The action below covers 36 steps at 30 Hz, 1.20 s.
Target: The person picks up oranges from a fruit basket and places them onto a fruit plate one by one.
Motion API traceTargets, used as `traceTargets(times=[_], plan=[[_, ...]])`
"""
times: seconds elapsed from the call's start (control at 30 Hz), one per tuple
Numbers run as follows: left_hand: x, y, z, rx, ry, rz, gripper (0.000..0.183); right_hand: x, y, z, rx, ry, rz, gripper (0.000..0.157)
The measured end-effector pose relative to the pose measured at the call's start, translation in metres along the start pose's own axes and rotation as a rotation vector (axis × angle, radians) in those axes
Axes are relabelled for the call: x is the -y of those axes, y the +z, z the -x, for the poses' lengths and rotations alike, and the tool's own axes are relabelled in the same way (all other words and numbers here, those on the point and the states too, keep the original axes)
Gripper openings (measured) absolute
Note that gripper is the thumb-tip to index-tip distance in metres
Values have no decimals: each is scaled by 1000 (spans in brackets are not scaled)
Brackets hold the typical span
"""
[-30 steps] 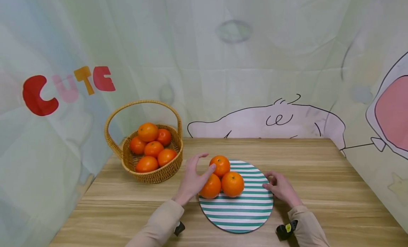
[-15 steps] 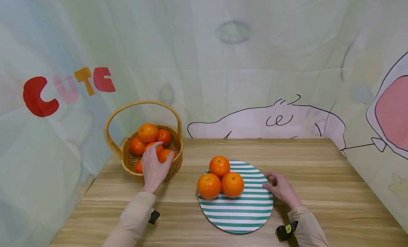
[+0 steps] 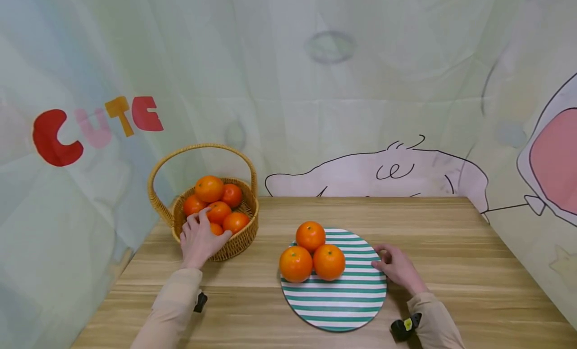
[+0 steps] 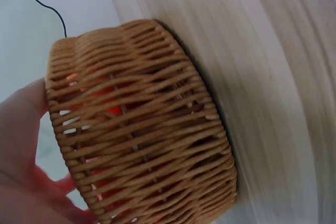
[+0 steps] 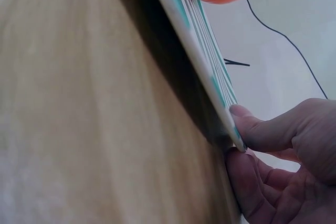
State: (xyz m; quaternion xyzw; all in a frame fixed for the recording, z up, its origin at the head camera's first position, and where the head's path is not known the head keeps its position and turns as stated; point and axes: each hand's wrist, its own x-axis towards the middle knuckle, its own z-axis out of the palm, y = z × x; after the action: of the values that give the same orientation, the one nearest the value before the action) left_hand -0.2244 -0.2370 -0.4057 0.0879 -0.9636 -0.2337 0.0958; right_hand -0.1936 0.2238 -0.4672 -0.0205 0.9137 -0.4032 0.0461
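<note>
Far left of the frame: soft, creased backdrop cloth (image 3: pixel 293 113), pale green and blue, printed with rounded letters (image 3: pixel 57 137) reading CUTE in red, pink and ochre. Left of centre, upright on the wood-grained tabletop (image 3: pixel 455 269), stood a round wicker basket (image 3: pixel 235 246), tightly woven, its handle (image 3: pixel 203 146) a high, smooth arch. Five oranges (image 3: pixel 209 189) showed plainly inside, glossy, slightly flattened globes, the uppermost at the back.

A sixth, the front-left orange (image 3: pixel 217 229), lay in the basket mostly covered by the left hand (image 3: pixel 198 241). Fingers arched over it, thumb spread toward the near rim; in the left wrist view the thumb met the woven edge, and orange-red showed through gaps in the weave. Could not tell whether the fingers had closed on the fruit. Beige sleeve (image 3: pixel 173 301) below, loosely wrinkled.

Lower centre: a flat round board (image 3: pixel 335 309), smooth, striped green and white, carrying three oranges (image 3: pixel 329 262) in a touching cluster at its upper left. At its right edge the right hand (image 3: pixel 396 269) pinched the thin rim, thumb above, fingers beneath; the hands were well apart. Far right: a pink balloon print (image 3: pixel 556 158), black-outlined, on the cloth.
</note>
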Motion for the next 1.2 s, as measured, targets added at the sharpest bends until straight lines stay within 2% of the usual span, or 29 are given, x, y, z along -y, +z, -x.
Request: traceTargets(times=[0.2,0.4,0.5,1.0,1.2], plan=[[3,-2,-2,109,-59,-42,83,1,0,0,2,10,5,34],[1,-6,-7,233,-107,-85,95,0,0,0,4,6,10,35],[0,-7,-8,264,-124,-92,96,0,1,0,4,2,12,35],[1,-4,-11,256,-158,-79,85,-2,1,-1,0,-26,11,33],[0,-2,-9,191,-127,-49,75,-2,1,-1,2,-19,4,35]])
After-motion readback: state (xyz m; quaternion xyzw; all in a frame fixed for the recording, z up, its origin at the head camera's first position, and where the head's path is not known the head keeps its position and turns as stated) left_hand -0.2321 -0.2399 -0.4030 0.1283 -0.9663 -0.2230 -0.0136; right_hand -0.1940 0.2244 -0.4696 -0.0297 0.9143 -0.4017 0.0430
